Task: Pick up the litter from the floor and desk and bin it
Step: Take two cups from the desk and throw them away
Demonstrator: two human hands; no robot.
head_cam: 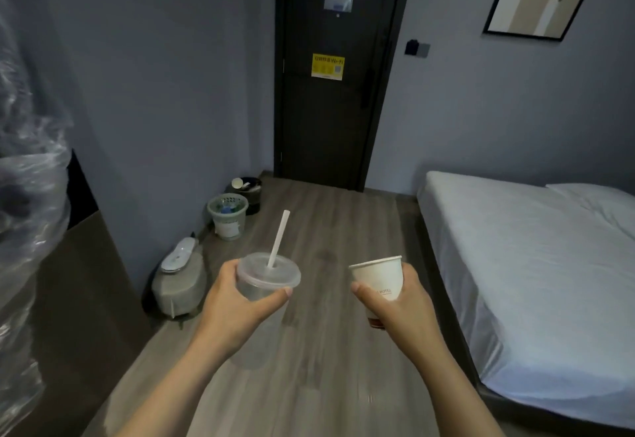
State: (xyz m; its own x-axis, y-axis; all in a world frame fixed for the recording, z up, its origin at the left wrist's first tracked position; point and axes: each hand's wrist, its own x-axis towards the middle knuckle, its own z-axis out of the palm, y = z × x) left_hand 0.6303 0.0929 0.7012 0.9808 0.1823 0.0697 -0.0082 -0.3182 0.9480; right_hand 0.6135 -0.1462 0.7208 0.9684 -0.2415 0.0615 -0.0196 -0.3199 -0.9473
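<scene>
Head view shows the left hand (pixel 233 302) gripping a lidded plastic cup (pixel 266 278) and the right hand (pixel 395 302) gripping a paper cup (pixel 379 277), so carrying seems underway; next, reach the far-left bins (pixel 228 215).

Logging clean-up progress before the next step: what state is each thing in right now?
Plastic cup: lid on, straw in, looks empty, held by left hand.
Paper cup: no lid, held by right hand.
Green bin: upright, litter inside.
Black bin: upright, litter inside.
Door: shut.
</scene>
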